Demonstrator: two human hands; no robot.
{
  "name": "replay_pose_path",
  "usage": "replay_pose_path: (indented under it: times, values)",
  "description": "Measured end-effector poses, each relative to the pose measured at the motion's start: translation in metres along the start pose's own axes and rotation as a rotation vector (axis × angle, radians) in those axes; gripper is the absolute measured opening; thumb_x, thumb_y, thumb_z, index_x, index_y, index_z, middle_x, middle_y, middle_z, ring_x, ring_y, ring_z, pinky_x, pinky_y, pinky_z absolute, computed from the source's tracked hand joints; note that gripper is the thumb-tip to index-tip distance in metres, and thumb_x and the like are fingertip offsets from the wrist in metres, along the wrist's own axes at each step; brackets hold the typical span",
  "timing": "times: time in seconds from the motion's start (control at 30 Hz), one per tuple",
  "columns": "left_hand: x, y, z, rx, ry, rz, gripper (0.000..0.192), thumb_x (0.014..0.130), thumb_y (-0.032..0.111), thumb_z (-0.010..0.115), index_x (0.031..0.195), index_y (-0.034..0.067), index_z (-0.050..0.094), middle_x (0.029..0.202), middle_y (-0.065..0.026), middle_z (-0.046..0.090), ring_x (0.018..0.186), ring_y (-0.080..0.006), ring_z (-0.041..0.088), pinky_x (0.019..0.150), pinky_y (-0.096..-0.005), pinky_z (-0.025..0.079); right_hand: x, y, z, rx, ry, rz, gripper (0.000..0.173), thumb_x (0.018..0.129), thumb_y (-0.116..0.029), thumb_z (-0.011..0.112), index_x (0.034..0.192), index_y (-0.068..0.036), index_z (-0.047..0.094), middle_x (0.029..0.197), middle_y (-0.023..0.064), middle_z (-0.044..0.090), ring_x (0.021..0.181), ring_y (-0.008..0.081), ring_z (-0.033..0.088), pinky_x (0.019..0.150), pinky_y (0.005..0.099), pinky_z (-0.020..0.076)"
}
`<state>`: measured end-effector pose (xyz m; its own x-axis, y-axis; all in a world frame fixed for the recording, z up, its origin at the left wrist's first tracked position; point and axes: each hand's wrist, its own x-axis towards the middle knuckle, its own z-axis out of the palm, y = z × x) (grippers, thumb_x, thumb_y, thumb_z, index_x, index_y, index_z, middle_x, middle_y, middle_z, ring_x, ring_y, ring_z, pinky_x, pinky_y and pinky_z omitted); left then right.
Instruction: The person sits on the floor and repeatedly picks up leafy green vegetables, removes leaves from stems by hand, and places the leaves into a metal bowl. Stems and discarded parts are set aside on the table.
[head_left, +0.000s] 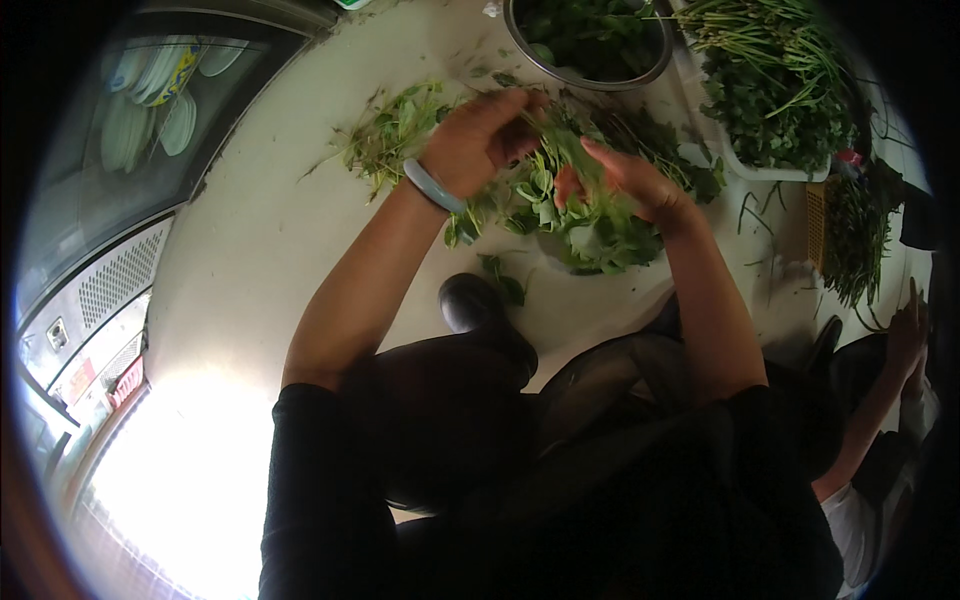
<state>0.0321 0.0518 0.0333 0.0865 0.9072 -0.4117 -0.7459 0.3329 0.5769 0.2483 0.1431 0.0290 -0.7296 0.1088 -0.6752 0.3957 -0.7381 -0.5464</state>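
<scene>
My left hand, with a pale bangle on the wrist, is over the upper end of a bunch of leafy green stems. Its fingers are curled at the stems, and blur hides what they grip. To its right, my right hand is closed around leafy green stems, blurred by motion. Below that hand lies a heap of green leaves on the pale floor. Thin stems with roots are spread left of my left hand. A darker pile of stems lies on the right.
A metal bowl of greens stands beyond my hands. At upper right are a white basket of leafy stems and a yellow basket with more greens. Another person's forearm is at far right. A glass-fronted cabinet with plates stands left.
</scene>
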Motion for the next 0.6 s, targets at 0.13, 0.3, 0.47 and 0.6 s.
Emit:
replay_pose_path:
  times: [0.13, 0.3, 0.47, 0.6]
  values:
    - [0.004, 0.005, -0.017, -0.045, 0.225, 0.094, 0.025, 0.086, 0.023, 0.061, 0.098, 0.001, 0.059, 0.087, -0.0071, 0.062, 0.082, -0.0173, 0.061, 0.074, -0.0293, 0.051, -0.007, 0.016, -0.009, -0.018, -0.312, -0.349, 0.060, 0.084, -0.042, 0.056, 0.124, 0.002, 0.046, 0.100, 0.0126, 0.061, 0.090, 0.0233, 0.058, 0.080, 0.0342, 0.0439]
    - [-0.006, 0.007, -0.049, -0.076, 0.345, 0.117, 0.023, 0.086, 0.021, 0.062, 0.097, 0.001, 0.059, 0.083, -0.0070, 0.061, 0.078, -0.0176, 0.061, 0.071, -0.0284, 0.053, 0.004, 0.015, -0.021, 0.363, -0.160, -0.241, 0.056, 0.086, -0.036, 0.057, 0.125, 0.003, 0.046, 0.108, 0.0151, 0.059, 0.098, 0.0239, 0.056, 0.083, 0.0327, 0.0466]
    - [-0.011, 0.015, -0.064, -0.140, 0.409, 0.196, 0.019, 0.086, 0.016, 0.061, 0.099, 0.002, 0.060, 0.088, -0.0062, 0.060, 0.082, -0.0161, 0.059, 0.074, -0.0271, 0.053, -0.003, -0.005, -0.010, 0.141, 0.219, -0.185, 0.045, 0.091, -0.037, 0.049, 0.121, -0.004, 0.053, 0.111, 0.0090, 0.059, 0.101, 0.0161, 0.054, 0.082, 0.0299, 0.0480]
    - [-0.011, 0.022, -0.065, -0.171, 0.415, 0.262, 0.017, 0.086, 0.012, 0.060, 0.100, 0.002, 0.060, 0.091, -0.0074, 0.061, 0.084, -0.0178, 0.060, 0.078, -0.0283, 0.053, -0.006, -0.016, 0.004, 0.157, 0.125, -0.190, 0.043, 0.091, -0.038, 0.050, 0.119, -0.006, 0.055, 0.108, 0.0053, 0.060, 0.096, 0.0145, 0.056, 0.084, 0.0280, 0.0456]
